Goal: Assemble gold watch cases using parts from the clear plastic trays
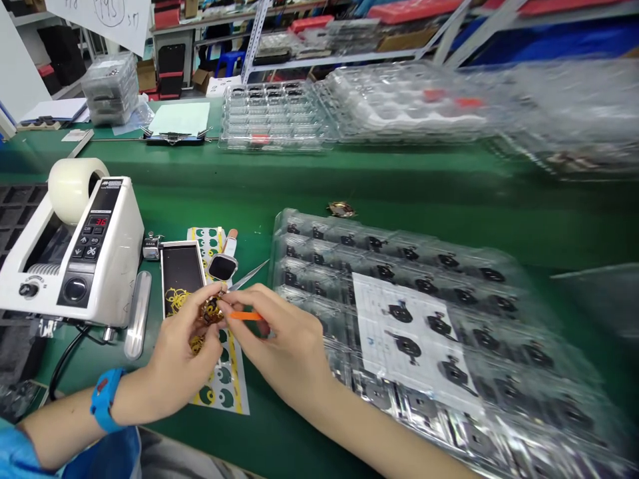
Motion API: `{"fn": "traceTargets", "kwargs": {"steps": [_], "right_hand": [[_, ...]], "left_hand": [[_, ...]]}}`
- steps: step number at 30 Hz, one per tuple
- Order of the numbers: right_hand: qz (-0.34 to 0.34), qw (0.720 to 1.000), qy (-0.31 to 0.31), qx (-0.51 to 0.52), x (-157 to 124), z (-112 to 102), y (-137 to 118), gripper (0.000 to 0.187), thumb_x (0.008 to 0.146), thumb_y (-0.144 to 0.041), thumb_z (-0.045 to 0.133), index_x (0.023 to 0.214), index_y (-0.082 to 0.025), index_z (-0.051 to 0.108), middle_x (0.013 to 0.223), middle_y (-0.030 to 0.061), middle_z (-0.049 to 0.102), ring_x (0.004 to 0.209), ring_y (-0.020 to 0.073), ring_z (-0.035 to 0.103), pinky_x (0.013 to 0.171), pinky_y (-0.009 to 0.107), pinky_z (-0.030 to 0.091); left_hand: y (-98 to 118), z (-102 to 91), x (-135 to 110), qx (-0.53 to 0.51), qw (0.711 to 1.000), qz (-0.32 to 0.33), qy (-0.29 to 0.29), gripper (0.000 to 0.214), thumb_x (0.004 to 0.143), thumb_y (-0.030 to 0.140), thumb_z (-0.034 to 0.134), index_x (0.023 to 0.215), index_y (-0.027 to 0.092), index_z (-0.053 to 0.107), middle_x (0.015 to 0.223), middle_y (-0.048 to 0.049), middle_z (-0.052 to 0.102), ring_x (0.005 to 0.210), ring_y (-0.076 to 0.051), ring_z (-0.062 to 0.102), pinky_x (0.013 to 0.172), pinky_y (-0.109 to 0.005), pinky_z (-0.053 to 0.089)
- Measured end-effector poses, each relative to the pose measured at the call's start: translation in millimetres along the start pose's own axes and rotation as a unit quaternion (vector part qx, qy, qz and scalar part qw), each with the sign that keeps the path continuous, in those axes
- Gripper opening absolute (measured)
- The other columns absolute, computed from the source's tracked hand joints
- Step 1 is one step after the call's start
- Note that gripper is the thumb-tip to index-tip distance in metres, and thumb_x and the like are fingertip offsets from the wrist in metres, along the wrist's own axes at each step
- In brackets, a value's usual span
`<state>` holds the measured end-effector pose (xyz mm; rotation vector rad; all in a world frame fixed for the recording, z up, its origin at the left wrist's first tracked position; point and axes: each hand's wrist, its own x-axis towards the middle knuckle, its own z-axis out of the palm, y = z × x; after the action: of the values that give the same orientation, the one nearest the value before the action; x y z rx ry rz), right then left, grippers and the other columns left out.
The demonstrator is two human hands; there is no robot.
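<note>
Tweezers (pixel 248 275) are pinched between thumb and fingers of the right hand (pixel 284 339), the tips brought to a small brass-coloured part (pixel 212 310) that is gripped by the pressed-together fingertips of the left hand (pixel 182 342). An orange sliver (pixel 245 316) is seen at the right fingertips; whether it is a label or a tool cannot be told. The part is held just above a sticker sheet (pixel 227 379) near the front edge of the green bench (pixel 210 193), beside a black tray (pixel 180 273) with yellow rings. A tape dispenser (pixel 80 246) is set at the left edge, and clear blister trays (pixel 439 313) are stacked to the right. A slip is judged likely if the pinch is loosened: the part could be dropped among the loose rings, or the sliver misplaced by a shaky tweezer tip.
</note>
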<state>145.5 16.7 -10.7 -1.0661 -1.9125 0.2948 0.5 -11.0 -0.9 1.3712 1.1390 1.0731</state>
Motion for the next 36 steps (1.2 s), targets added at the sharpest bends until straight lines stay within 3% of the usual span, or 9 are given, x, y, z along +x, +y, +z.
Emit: {"fn": "traceTargets", "kwargs": {"steps": [6,11,14,18,21,27,30,33,36], "right_hand": [[0.078,0.99,-0.041,0.106,8,-4,-2,0.016,0.082,-0.012,0.051,0.069,-0.019,0.058,0.059,-0.0028,0.055,0.049,0.0086,0.042,0.044,0.021,0.032],[0.211,0.925,-0.128,0.291,16,-19,-6,0.016,0.077,-0.024,0.055,0.061,-0.02,0.053,0.05,-0.0061,0.038,0.043,0.0079,0.031,0.041,0.022,0.025],[0.253,0.9,-0.16,0.316,15,-17,-5,0.02,0.078,-0.033,0.055,0.062,-0.02,0.051,0.051,-0.0052,0.039,0.045,0.0094,0.034,0.042,0.023,0.026],[0.21,0.922,-0.261,0.195,6,0,-2,0.031,0.086,-0.033,0.046,0.058,-0.021,0.041,0.052,-0.003,0.041,0.049,0.0117,0.037,0.046,0.025,0.026],[0.171,0.936,-0.287,0.108,3,1,-1,0.014,0.083,-0.019,0.044,0.069,-0.021,0.045,0.063,-0.0007,0.054,0.054,0.0134,0.046,0.051,0.025,0.03],[0.158,0.985,-0.07,-0.016,26,-68,24,0.017,0.091,-0.034,0.046,0.086,-0.023,0.058,0.064,-0.0012,0.053,0.051,0.0131,0.046,0.048,0.025,0.033],[0.181,0.963,0.011,-0.198,48,-111,64,0.024,0.093,-0.036,0.046,0.089,-0.02,0.063,0.073,0.0046,0.06,0.06,0.0165,0.051,0.054,0.029,0.037],[0.19,0.944,-0.053,-0.266,64,-135,115,0.013,0.083,-0.021,0.056,0.079,-0.018,0.068,0.085,0.0081,0.065,0.069,0.02,0.057,0.059,0.031,0.037],[0.204,0.921,-0.16,-0.292,65,-137,160,0.007,0.077,-0.014,0.063,0.076,-0.018,0.069,0.087,0.0056,0.068,0.071,0.0187,0.06,0.06,0.029,0.04]], "left_hand": [[-4,0.3,-1,0.07,0.996,0.041,-0.022,0.046,0.089,0.007,0.043,0.134,0.018,0.048,0.135,-0.0113,0.059,0.12,-0.023,0.059,0.102,-0.033,0.048],[-14,-6.6,4,0.083,0.995,0.053,0.013,0.047,0.089,0.006,0.047,0.134,0.022,0.049,0.129,-0.0088,0.064,0.119,-0.025,0.061,0.094,-0.033,0.054],[-19,-15.7,9,0.051,0.995,0.064,0.05,0.046,0.089,0.007,0.048,0.132,0.024,0.051,0.133,-0.0071,0.06,0.125,-0.025,0.056,0.097,-0.032,0.054],[-12,-26.0,16,-0.011,0.989,0.085,0.117,0.04,0.089,0.008,0.05,0.127,0.023,0.054,0.128,-0.0059,0.063,0.12,-0.02,0.06,0.099,-0.029,0.053],[-4,-28.7,19,-0.058,0.987,0.071,0.134,0.036,0.087,0.01,0.056,0.122,0.02,0.057,0.125,-0.0069,0.064,0.113,-0.02,0.064,0.096,-0.029,0.055],[6,-29.8,17,-0.098,0.99,0.0,0.097,0.024,0.087,0.02,0.065,0.111,0.019,0.065,0.103,-0.0052,0.074,0.095,-0.018,0.072,0.08,-0.023,0.061],[6,-31.2,16,-0.099,0.992,-0.01,0.083,0.023,0.086,0.024,0.068,0.108,0.019,0.066,0.102,-0.0052,0.075,0.092,-0.018,0.073,0.078,-0.022,0.062],[3,-32.9,14,-0.094,0.992,-0.006,0.079,0.024,0.086,0.026,0.069,0.109,0.021,0.067,0.101,-0.0041,0.075,0.094,-0.019,0.073,0.079,-0.022,0.062],[-2,-33.3,13,-0.086,0.993,-0.001,0.081,0.025,0.086,0.027,0.069,0.111,0.023,0.067,0.104,-0.0033,0.075,0.096,-0.018,0.072,0.08,-0.022,0.061]]}}
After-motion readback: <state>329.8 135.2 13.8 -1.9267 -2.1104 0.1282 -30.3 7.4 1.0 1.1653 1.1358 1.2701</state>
